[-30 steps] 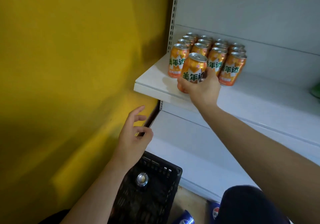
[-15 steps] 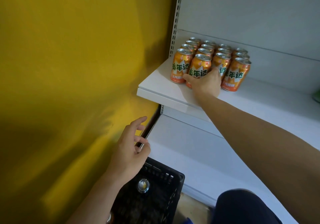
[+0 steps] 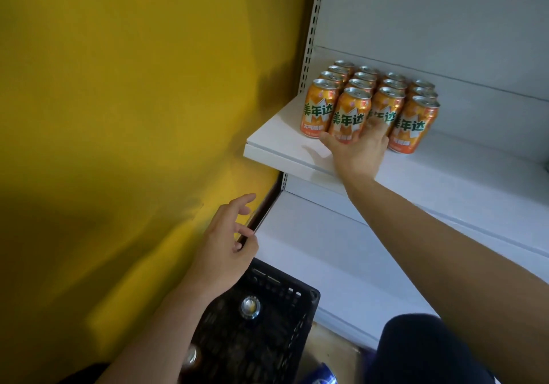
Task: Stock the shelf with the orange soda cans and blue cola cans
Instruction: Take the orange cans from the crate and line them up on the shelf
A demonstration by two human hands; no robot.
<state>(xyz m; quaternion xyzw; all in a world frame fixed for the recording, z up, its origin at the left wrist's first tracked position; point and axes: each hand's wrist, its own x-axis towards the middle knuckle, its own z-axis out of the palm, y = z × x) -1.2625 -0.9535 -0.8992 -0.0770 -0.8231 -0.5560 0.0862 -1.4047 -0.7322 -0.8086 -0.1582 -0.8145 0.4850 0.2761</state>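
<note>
Orange can stood at the front of the shelf beside the other cans, with the right hand wrapped round it, so letting go probably came next, while the left hand hung loose and empty below the shelf.

Looks like a shop to us: white slotted retail shelving stocked with rows of orange soda cans (black crate below).
</note>
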